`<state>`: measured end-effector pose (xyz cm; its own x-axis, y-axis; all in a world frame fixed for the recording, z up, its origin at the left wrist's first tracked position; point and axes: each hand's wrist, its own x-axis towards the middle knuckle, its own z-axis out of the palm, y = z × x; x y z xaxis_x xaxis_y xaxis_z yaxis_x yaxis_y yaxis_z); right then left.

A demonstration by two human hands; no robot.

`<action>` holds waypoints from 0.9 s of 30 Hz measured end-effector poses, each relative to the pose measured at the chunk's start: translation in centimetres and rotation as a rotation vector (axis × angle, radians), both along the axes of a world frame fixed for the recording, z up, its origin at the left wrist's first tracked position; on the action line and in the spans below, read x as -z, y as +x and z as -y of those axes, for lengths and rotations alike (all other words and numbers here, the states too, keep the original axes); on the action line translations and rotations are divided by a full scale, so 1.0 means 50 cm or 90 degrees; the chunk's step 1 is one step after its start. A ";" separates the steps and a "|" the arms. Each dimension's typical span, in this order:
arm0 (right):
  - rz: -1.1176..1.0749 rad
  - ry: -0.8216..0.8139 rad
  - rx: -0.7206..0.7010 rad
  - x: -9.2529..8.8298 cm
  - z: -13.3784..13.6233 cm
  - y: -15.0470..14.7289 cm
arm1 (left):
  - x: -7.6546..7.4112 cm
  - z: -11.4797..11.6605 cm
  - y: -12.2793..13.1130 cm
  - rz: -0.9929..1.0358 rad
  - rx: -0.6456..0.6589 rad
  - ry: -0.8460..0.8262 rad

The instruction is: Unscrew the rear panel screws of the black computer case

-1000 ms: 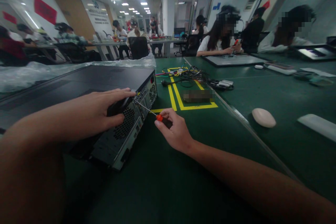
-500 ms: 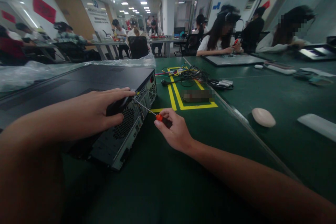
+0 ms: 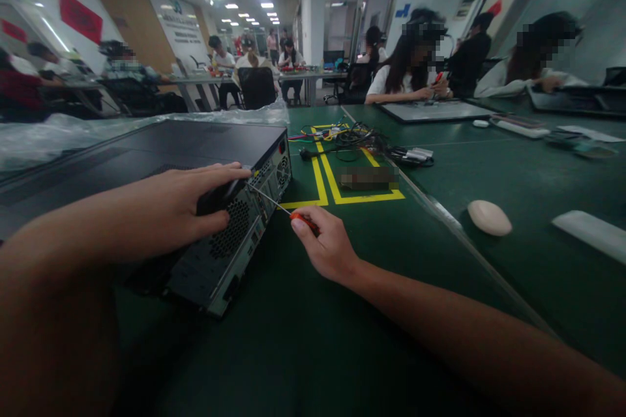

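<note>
A black desktop computer case lies flat on the green table, its rear panel with fan grilles facing me. My left hand rests over the case's top rear edge, fingers curled over it above a round grille. My right hand pinches the orange handle of a thin screwdriver. The shaft runs up and left, and its tip meets the rear panel just under my left fingertips.
Yellow tape lines mark a box on the table beyond the case, with a tangle of cables behind it. A white mouse and a white keyboard lie to the right. Clear plastic wrap lies at left. Several people sit at tables beyond.
My right hand has turned slightly on the screwdriver handle, showing more of the orange grip. The left hand and the case have stayed where they were.
</note>
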<state>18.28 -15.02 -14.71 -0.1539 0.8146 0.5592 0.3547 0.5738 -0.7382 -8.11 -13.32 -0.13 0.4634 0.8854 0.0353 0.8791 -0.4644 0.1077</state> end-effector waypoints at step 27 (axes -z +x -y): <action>-0.037 -0.058 -0.010 0.005 0.002 -0.004 | -0.001 -0.001 0.003 -0.037 0.000 -0.018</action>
